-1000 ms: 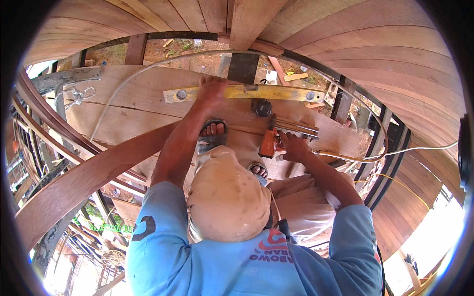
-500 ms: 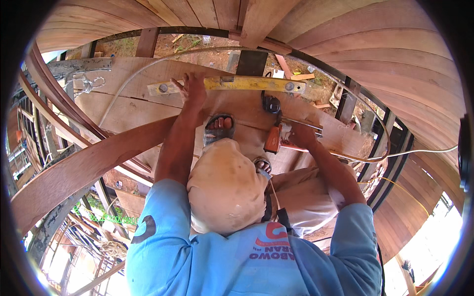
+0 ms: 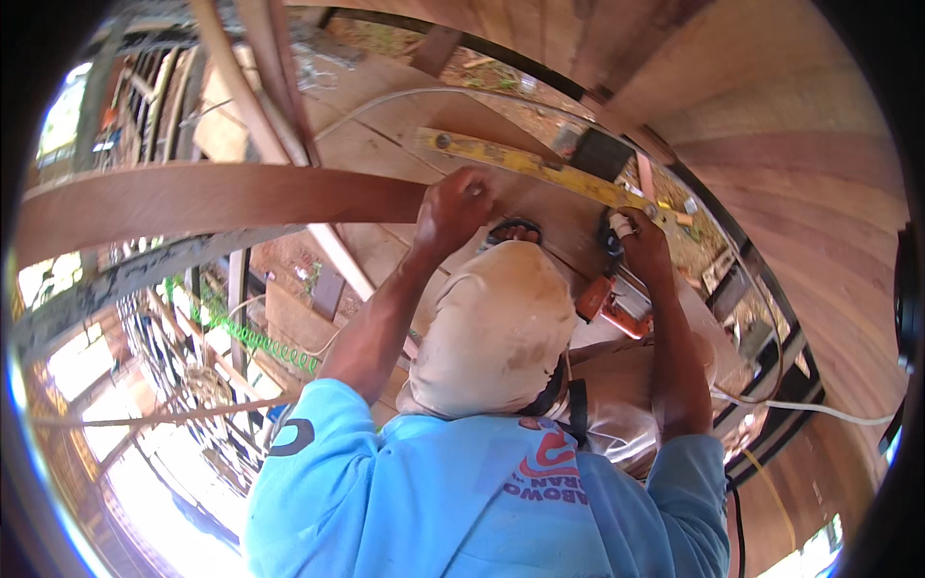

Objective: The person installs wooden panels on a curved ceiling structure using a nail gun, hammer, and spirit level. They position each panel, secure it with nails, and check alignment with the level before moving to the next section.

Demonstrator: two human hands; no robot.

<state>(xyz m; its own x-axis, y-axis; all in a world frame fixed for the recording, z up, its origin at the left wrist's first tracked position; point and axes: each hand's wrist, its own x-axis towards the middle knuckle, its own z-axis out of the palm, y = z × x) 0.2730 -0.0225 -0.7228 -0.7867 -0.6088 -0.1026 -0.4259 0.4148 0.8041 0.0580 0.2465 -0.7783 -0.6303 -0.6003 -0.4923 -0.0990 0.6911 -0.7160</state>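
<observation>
My left hand (image 3: pixel 455 207), fingers curled, is just below the yellow spirit level (image 3: pixel 544 169), beside the end of a curved reddish plank (image 3: pixel 222 197); what it holds, if anything, is unclear. My right hand (image 3: pixel 644 241) grips a black tape measure (image 3: pixel 612 236) near the level's right end, a pale wrap showing at its fingers. Below it an orange nail gun (image 3: pixel 595 299) lies by my right leg, with no hand on it. The level lies slanting on the boards (image 3: pixel 366 106) beyond my hands. My sandalled foot (image 3: pixel 515 231) shows between them.
Curved planked panels (image 3: pixel 771 116) rise along the top and right. Dark frame members and strips (image 3: pixel 251 87) stand at the left, with a green coiled hose (image 3: pixel 255 337) below them. A white hose (image 3: pixel 819 409) runs out right. Ground with offcuts (image 3: pixel 482 63) shows through gaps.
My left hand has left the level and closed lower down. My right hand has let go of the nail gun and moved up onto the tape measure. The view has swung round, tilting the scene.
</observation>
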